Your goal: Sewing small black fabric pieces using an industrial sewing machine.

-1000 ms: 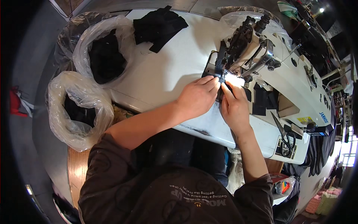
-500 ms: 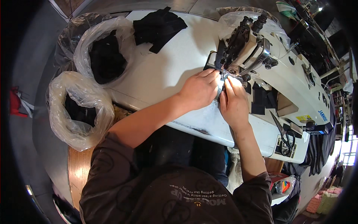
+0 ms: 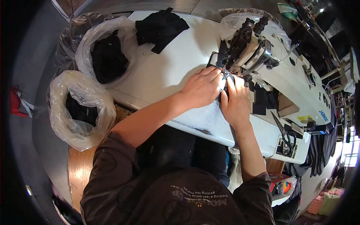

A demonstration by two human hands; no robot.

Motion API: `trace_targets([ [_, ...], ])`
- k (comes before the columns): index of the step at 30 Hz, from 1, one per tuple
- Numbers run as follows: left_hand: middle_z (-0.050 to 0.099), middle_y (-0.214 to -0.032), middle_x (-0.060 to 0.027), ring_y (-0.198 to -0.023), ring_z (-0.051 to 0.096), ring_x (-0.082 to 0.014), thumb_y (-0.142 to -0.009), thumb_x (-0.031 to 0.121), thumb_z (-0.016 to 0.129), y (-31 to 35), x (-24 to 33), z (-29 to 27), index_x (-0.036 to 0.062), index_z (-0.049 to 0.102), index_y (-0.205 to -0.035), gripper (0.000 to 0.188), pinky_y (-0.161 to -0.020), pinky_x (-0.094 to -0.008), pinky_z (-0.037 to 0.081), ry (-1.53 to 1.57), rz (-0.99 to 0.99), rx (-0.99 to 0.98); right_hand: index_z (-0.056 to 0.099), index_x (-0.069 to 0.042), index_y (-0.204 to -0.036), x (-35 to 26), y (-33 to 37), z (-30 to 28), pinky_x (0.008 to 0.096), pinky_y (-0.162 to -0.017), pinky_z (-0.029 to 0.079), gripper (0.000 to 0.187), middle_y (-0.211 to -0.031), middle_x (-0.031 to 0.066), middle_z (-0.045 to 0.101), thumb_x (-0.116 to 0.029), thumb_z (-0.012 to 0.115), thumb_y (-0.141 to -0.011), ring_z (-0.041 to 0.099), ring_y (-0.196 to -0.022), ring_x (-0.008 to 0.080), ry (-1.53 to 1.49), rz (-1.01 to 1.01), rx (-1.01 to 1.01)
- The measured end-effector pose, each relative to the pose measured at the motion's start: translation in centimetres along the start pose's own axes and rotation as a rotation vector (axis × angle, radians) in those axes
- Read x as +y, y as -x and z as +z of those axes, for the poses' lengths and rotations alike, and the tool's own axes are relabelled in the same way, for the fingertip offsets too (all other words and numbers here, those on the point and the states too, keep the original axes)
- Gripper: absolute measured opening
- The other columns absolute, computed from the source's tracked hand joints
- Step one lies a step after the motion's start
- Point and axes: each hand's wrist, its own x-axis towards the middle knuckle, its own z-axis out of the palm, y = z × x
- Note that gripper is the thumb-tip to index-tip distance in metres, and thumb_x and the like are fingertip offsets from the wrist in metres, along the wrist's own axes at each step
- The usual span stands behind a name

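The left hand's fingers (image 3: 212, 72) lie close together and the right hand's fingers (image 3: 231, 86) slightly spread; whether they pinch or only press, I cannot tell. Between and beneath their tips is a small dark cloth piece (image 3: 224, 83), mostly covered, its visible part flat and brightly lit. It lies at the needle area of a white sewing machine (image 3: 298, 77). The white counter (image 3: 176, 67) carries black scissors (image 3: 287, 139) to the right and black cloth pieces (image 3: 159, 30) at the far left, near clear plastic bags (image 3: 60, 105). Grey floor (image 3: 39, 138) shows beyond.
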Motion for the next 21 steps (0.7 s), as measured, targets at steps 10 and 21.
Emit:
trace_targets([
  [10, 0.071, -0.119, -0.0093, -0.129, 0.061, -0.029, -0.088, 0.014, 0.07, 0.3, 0.9, -1.7, 0.0007, 0.076, -0.111, 0.027, -0.109, -0.0445, 0.05, -0.095, -0.023, -0.104, 0.075, -0.001, -0.124, 0.6, 0.6, -0.1, 0.0451, -0.098, 0.055, 0.031, -0.123, 0.0152, 0.072, -0.004, 0.07, -0.094, 0.069, -0.11, 0.0369, -0.167, -0.094, 0.2],
  [21, 0.069, -0.105, -0.0081, -0.101, 0.07, -0.0302, -0.092, 0.01, 0.07, 0.0, -2.2, -1.1, 0.0052, 0.075, -0.094, 0.007, -0.087, -0.0433, 0.059, 0.179, 0.044, -0.091, 0.079, -0.003, -0.118, 0.0, 0.6, -0.7, 0.0434, -0.092, 0.057, 0.03, -0.118, 0.0134, 0.074, 0.001, 0.071, -0.089, 0.069, -0.103, 0.0348, -0.26, -0.176, 0.122],
])
